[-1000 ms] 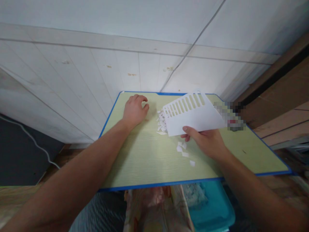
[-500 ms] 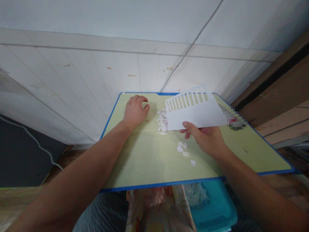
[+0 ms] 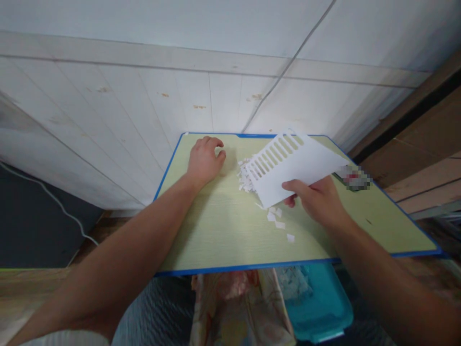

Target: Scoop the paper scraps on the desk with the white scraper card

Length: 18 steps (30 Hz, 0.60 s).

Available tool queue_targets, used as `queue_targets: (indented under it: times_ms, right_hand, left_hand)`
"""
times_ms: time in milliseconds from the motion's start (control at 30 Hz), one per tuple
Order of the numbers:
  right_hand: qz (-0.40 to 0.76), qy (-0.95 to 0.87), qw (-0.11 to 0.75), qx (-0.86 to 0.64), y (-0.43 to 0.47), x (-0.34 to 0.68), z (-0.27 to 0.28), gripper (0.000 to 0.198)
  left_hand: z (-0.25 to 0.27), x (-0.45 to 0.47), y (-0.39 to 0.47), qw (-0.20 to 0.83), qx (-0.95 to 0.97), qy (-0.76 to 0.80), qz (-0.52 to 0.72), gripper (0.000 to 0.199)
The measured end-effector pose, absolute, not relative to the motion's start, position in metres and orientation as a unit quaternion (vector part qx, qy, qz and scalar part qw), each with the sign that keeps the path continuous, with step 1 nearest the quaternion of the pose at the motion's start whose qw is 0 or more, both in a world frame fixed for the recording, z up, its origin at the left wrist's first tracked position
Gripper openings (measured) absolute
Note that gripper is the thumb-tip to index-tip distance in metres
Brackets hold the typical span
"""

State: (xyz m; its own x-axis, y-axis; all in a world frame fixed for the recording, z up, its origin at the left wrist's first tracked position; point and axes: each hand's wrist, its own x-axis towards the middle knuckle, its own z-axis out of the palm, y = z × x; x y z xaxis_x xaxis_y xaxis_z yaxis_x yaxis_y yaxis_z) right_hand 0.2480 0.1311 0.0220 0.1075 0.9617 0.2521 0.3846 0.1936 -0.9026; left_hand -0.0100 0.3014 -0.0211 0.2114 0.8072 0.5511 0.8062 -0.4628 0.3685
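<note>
My right hand [image 3: 317, 197] pinches the lower edge of a white sheet [image 3: 288, 178] with a row of long slots cut along its far left side, thumb on top and fingers beneath. The sheet is tilted, its left corner low over a pile of small white paper scraps [image 3: 245, 179], part of which it hides. Several cut paper squares [image 3: 271, 216] lie just below the sheet on the tabletop. To the left of the pile, my left hand [image 3: 206, 158] rests on the table with curled fingers apart, holding nothing.
The pale green table [image 3: 216, 230] has a blue rim. A blurred-out object [image 3: 355, 178] lies at its right side. Below the front edge are a teal plastic tub [image 3: 324, 302] and a patterned box or bag [image 3: 241, 317]. A white panelled wall [image 3: 173, 101] stands behind.
My right hand has turned the slotted sheet, lowering its near left corner toward the table and the scraps. My left hand has kept its pose; the view has shifted slightly.
</note>
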Motion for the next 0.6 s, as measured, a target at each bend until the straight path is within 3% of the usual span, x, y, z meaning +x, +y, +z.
queue_targets:
  times_ms: [300, 600]
  right_hand:
    - [0.286, -0.617, 0.465, -0.567, 0.156, 0.238, 0.028, 0.021]
    - [0.263, -0.61, 0.474, -0.578, 0.144, 0.248, 0.026, 0.029]
  left_hand:
    - [-0.017, -0.01, 0.296, 0.007, 0.779, 0.527, 0.341, 0.018]
    - [-0.018, -0.009, 0.297, 0.014, 0.78, 0.519, 0.349, 0.02]
